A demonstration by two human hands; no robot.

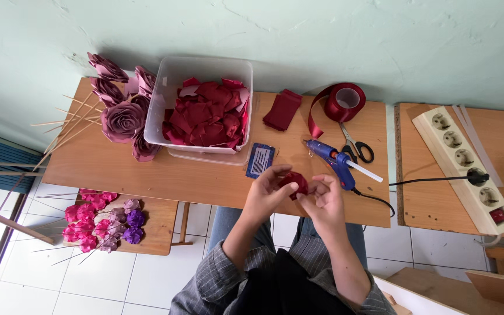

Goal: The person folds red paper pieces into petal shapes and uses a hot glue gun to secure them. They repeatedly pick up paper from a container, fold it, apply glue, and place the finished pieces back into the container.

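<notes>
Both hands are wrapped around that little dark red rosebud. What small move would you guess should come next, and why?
Probably the right hand reaches for the blue glue gun. Both it and the left hand pinch the small red ribbon rose, which looks unfinished beside the purple stemmed roses. The gun lies just beyond the right hand, cord plugged into the power strip.

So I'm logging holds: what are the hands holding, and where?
Both hands, left and right, pinch a small red ribbon bud by its opposite sides.

Dark red ribbon rose [294, 183]; blue glue gun [331, 157]; grey striped sleeves [220, 279].
</notes>
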